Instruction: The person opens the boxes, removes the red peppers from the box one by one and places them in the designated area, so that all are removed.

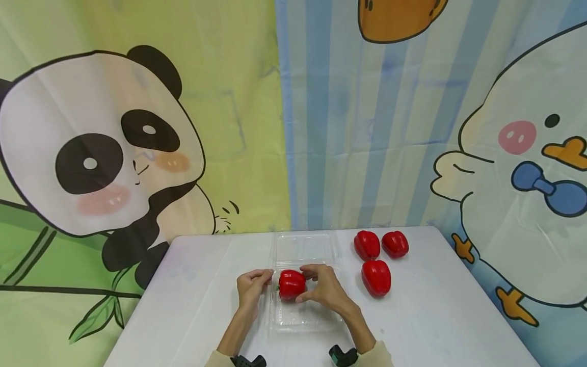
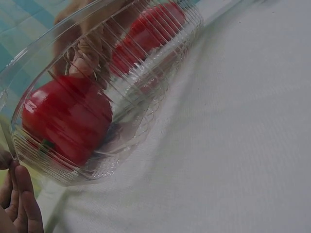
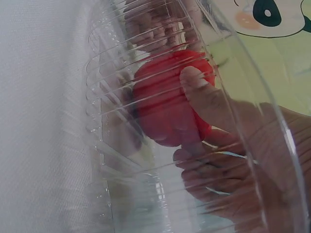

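A clear plastic clamshell container [image 1: 302,323] lies on the table with its lid [image 1: 303,247] folded back. One red bell pepper [image 1: 291,284] lies in the base, its green stem toward the left. My left hand [image 1: 253,286] pinches the container's left rim between thumb and fingertips; the left wrist view shows these fingers [image 2: 24,194] right at the edge. From the right, my right hand [image 1: 324,288] reaches over the base, thumb and fingers curved round the pepper's right end. Through the ribbed wall in the right wrist view, the thumb [image 3: 197,85] lies against the pepper [image 3: 163,102].
To the right of the container, three more red bell peppers stand loose: one at the back [image 1: 367,245], one beside it [image 1: 395,244] and one nearer [image 1: 376,278]. A cartoon-printed curtain [image 1: 243,153] hangs behind the white table [image 1: 192,306].
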Demonstrator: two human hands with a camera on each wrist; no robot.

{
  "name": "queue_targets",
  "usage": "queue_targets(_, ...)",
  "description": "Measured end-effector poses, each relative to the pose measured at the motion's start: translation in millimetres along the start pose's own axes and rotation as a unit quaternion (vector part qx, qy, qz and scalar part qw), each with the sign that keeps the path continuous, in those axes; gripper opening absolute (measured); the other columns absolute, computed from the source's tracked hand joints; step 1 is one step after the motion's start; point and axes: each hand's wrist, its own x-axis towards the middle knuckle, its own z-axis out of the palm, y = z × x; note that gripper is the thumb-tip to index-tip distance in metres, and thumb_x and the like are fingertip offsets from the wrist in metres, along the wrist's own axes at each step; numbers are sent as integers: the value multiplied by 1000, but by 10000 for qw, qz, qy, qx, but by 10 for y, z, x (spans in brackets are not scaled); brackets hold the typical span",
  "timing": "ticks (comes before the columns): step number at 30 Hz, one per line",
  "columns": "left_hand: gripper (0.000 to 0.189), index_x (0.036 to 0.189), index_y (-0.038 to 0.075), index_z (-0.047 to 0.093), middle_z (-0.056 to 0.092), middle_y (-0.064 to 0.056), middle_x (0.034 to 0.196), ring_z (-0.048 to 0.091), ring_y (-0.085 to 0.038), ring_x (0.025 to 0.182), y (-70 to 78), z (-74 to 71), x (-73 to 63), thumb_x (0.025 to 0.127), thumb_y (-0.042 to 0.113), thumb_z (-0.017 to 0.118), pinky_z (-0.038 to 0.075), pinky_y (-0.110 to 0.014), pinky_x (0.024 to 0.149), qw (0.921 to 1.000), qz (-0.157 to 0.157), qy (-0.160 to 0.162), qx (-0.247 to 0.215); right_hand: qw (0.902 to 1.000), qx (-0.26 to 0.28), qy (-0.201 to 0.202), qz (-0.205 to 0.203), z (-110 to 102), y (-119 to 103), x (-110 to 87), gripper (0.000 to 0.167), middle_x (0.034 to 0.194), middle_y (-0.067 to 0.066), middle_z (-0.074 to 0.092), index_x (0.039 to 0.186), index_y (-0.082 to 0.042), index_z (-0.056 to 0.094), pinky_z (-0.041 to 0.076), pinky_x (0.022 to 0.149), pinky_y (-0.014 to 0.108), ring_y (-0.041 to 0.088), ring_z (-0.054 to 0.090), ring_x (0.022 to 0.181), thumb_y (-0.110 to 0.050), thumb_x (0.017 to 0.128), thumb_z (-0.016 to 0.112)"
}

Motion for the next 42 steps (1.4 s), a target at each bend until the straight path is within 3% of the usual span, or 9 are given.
queue_targets(17,22,103,-4,82,79,-3,80,68,-10,70,-22,-14,-30,97,17,82,54,-20,63,10000,-39,-8,73,9997,-220,49,-135,76,-26,47,71,126,10,81,135,-4,74,61,100,54,23,74,107,-23,73,104)
queue_targets(42,25,107,-6,81,79,-4,81,66,-9,70,39,-22,-27,98,17,81,53,-21,61,9999,-5,-159,-38,9992,-311,233,-29,152,-56,53,65,123,8,79,129,-9,72,64,95,48,21,68,105,-21,73,103)
